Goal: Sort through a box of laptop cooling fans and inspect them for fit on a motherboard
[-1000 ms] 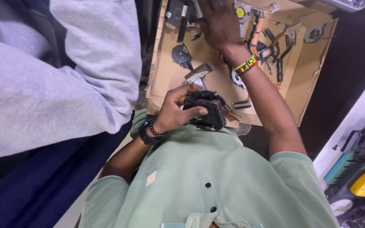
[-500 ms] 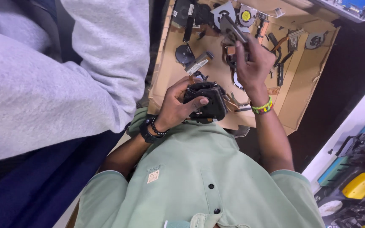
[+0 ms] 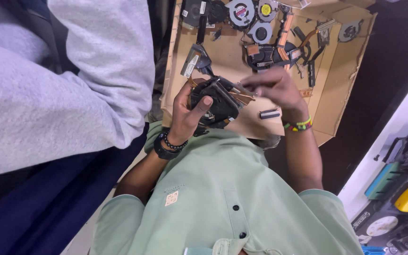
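The left hand point(image 3: 187, 111) grips a black laptop cooling fan point(image 3: 216, 99) above the cardboard tray point(image 3: 341, 89) of spare fans, while the right hand point(image 3: 272, 87) pinches its copper heat pipe point(image 3: 242, 94), the unit apparently intact and not yet taken apart.

fan assembly point(image 3: 216, 100) partly hidden by left hand point(image 3: 185, 113), right fingertips point(image 3: 249, 87) perhaps blurred

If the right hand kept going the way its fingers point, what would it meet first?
Probably the black fan unit held by the left hand; the right hand points leftward at its copper pipe end, nearly touching.
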